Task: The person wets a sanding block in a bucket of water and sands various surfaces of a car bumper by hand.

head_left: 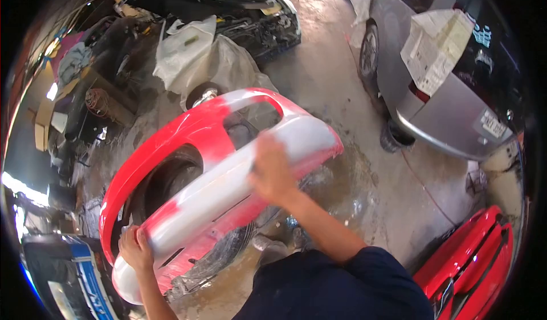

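Observation:
A red car bumper (211,190) with wide grey-white patches lies at a slant in front of me, large openings in its far side. At its lower left end my left hand (135,248) grips the edge, thumb and fingers curled over it. Farther along, my right hand (271,169) is against the grey-white patch near the right end. It is smeared by motion, so its fingers, and anything under them, cannot be made out. Beneath the bumper a tyre (231,245) props it up, partly hidden.
A silver car (373,52) with paper on its rear stands at the right. Red body parts (464,268) lie at the lower right. A black bucket (396,136) stands by the silver car. Plastic sheeting (228,63) covers things beyond the bumper. The concrete floor (325,63) has wet patches.

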`<action>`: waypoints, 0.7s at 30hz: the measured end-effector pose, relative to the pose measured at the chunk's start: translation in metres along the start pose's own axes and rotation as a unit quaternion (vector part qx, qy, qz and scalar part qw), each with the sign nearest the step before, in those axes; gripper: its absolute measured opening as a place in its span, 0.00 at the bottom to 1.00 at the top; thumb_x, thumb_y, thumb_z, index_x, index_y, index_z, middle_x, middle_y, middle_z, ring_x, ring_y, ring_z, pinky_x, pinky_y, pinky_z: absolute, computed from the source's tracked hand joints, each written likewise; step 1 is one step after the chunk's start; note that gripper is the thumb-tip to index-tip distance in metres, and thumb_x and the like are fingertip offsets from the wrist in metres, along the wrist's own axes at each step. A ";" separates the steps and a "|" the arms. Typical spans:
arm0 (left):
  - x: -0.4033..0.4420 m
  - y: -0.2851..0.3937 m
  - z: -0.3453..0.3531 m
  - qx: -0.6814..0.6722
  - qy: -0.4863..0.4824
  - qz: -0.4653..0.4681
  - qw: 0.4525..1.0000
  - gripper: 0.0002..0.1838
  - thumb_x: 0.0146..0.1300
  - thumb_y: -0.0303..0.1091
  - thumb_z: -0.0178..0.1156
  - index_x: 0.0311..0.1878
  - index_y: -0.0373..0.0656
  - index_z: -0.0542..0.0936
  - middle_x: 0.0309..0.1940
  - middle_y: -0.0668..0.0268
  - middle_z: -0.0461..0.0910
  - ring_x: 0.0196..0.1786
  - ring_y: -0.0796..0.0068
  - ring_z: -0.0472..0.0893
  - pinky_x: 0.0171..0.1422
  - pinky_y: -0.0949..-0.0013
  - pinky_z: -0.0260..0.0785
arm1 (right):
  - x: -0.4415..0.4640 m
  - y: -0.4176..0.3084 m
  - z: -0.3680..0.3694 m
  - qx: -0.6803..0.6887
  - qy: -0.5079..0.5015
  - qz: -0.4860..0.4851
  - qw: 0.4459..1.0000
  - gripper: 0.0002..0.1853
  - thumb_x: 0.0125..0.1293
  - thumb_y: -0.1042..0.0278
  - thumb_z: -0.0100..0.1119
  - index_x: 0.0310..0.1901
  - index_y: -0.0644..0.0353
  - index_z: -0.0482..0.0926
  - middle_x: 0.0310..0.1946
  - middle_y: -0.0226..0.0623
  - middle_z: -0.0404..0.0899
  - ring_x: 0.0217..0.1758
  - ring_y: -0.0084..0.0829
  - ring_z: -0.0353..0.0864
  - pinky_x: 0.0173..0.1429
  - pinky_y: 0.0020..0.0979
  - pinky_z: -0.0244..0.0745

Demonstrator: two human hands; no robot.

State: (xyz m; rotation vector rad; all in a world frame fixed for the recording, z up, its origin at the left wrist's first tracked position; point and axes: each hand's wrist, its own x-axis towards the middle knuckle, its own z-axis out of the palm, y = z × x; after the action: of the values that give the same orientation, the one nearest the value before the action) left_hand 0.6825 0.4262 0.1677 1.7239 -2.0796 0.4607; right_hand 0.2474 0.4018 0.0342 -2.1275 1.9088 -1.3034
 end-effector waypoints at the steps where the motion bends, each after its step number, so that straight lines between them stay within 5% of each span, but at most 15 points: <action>1: -0.002 -0.002 -0.001 -0.009 -0.008 0.004 1.000 0.20 0.74 0.49 0.52 0.42 0.41 0.82 0.36 0.52 0.82 0.42 0.44 0.80 0.49 0.47 0.69 | -0.004 -0.022 -0.009 0.020 -0.034 -0.074 0.996 0.42 0.77 0.50 0.49 0.79 0.74 0.52 0.83 0.60 0.47 0.88 0.56 0.40 0.88 0.54 0.32; 4: -0.001 -0.002 -0.004 -0.038 -0.010 0.001 0.999 0.19 0.74 0.48 0.52 0.42 0.40 0.82 0.36 0.52 0.82 0.42 0.43 0.80 0.50 0.47 0.69 | -0.020 0.063 0.009 0.057 0.105 -0.045 0.992 0.40 0.79 0.51 0.46 0.79 0.74 0.52 0.83 0.59 0.49 0.87 0.56 0.42 0.88 0.50 0.33; 6: 0.000 0.002 -0.006 -0.027 -0.006 0.004 1.000 0.19 0.74 0.48 0.53 0.42 0.40 0.82 0.36 0.52 0.82 0.42 0.43 0.80 0.50 0.47 0.68 | -0.040 0.144 0.028 0.099 0.147 0.209 0.962 0.38 0.80 0.52 0.44 0.80 0.73 0.52 0.83 0.58 0.49 0.87 0.55 0.44 0.88 0.47 0.35; 9: 0.004 0.008 -0.005 -0.013 -0.009 0.004 1.000 0.19 0.74 0.47 0.53 0.42 0.40 0.82 0.36 0.52 0.82 0.42 0.44 0.80 0.50 0.47 0.69 | -0.045 0.196 0.047 0.142 0.140 0.386 0.901 0.36 0.81 0.55 0.44 0.80 0.72 0.53 0.83 0.57 0.49 0.87 0.54 0.45 0.88 0.44 0.36; 11: 0.001 0.006 -0.004 0.003 -0.020 -0.014 1.000 0.19 0.74 0.47 0.53 0.42 0.39 0.82 0.36 0.52 0.82 0.42 0.43 0.80 0.50 0.47 0.69 | -0.035 0.122 0.029 0.128 0.169 0.221 0.952 0.34 0.81 0.57 0.44 0.80 0.71 0.54 0.83 0.56 0.49 0.87 0.53 0.44 0.88 0.45 0.38; 14: -0.002 -0.006 0.000 -0.017 -0.010 0.009 1.000 0.20 0.75 0.48 0.52 0.43 0.39 0.82 0.36 0.51 0.82 0.42 0.43 0.80 0.50 0.46 0.68 | -0.031 0.053 -0.011 0.094 0.076 0.039 0.992 0.32 0.82 0.58 0.43 0.80 0.70 0.56 0.83 0.55 0.51 0.87 0.52 0.46 0.88 0.46 0.40; 17: -0.001 -0.003 -0.001 -0.025 -0.010 0.012 1.000 0.21 0.75 0.49 0.51 0.43 0.39 0.82 0.36 0.50 0.82 0.42 0.42 0.80 0.49 0.45 0.68 | -0.052 0.147 0.031 0.078 0.170 0.137 0.973 0.31 0.83 0.58 0.42 0.79 0.69 0.57 0.82 0.56 0.52 0.86 0.52 0.49 0.88 0.46 0.43; 21: -0.001 -0.001 0.000 0.012 -0.018 0.002 1.000 0.22 0.75 0.50 0.51 0.43 0.38 0.82 0.36 0.50 0.82 0.41 0.41 0.79 0.48 0.44 0.68 | -0.041 0.200 0.028 0.125 0.143 0.351 0.917 0.30 0.81 0.61 0.46 0.77 0.69 0.61 0.80 0.57 0.56 0.85 0.52 0.53 0.87 0.46 0.44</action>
State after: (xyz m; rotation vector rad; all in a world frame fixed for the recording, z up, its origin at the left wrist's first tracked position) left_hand 0.6839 0.4271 0.1672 1.7535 -2.1120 0.4603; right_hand 0.1014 0.3692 -0.1081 -1.0047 2.1427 -1.5947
